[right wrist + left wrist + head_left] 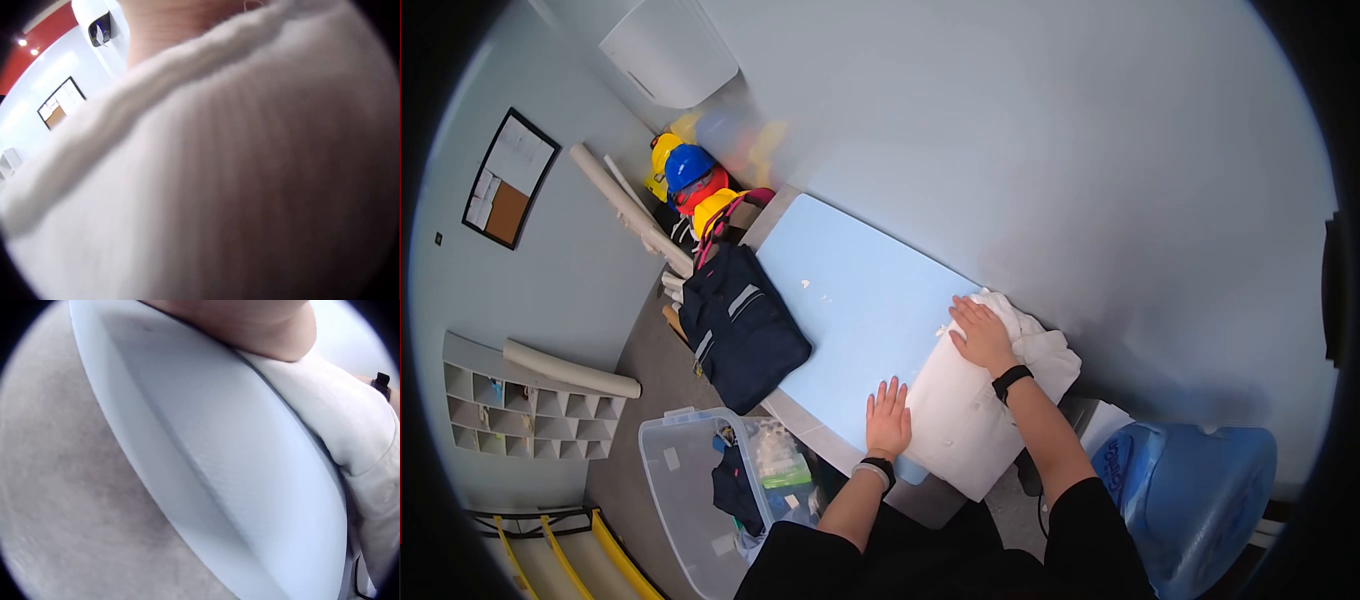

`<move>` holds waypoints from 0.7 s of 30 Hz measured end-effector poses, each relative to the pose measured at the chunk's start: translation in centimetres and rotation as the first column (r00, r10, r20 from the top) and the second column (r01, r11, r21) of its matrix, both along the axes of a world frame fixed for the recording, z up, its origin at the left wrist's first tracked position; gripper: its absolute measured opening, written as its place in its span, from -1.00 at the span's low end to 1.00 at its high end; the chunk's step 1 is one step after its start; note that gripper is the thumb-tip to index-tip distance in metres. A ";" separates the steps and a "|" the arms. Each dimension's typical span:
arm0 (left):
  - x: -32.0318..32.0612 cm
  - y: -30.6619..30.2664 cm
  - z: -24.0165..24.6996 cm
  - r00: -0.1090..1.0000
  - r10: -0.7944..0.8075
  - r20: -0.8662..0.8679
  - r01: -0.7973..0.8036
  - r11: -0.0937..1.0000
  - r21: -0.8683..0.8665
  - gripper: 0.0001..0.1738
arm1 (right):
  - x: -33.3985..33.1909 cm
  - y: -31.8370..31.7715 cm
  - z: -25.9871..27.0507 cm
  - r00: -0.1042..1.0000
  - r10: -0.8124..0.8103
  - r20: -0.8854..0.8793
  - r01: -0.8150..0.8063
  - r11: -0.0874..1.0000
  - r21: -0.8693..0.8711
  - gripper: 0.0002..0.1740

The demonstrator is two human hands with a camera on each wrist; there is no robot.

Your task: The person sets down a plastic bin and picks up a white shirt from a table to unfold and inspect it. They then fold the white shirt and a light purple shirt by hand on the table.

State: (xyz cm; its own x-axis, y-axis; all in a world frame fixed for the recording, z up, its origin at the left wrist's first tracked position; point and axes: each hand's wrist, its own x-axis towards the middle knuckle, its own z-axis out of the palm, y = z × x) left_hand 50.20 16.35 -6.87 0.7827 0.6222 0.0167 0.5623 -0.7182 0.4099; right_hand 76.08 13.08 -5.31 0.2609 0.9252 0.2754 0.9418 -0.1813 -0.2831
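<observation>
A white garment (956, 425) with small buttons is spread over the right end of a light blue board (870, 275), and its far side is bunched up in folds. My left hand (888, 418) lies flat with straight fingers at the near left edge of the garment, over the blue surface. Farther back, my right hand (983, 335) rests on the garment's far part, its fingers straight. In the left wrist view the board's rim (206, 487) fills the middle, with the white cloth (337, 412) beside it. White cloth (250, 187) covers most of the right wrist view.
A folded navy garment (745, 325) with reflective strips lies at the board's left. Below it stands a clear plastic bin (662, 480) holding cloth and bags. Hard hats (688, 165) and paper rolls (625, 200) are at the back left. A blue water jug (1200, 500) sits at right.
</observation>
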 end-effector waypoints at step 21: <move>-0.4 -0.2 0.2 0.993 0.080 0.087 -0.082 0.996 0.022 -0.52 | -6.3 -7.9 2.7 0.987 -0.157 -0.028 0.151 0.977 -0.154 -0.44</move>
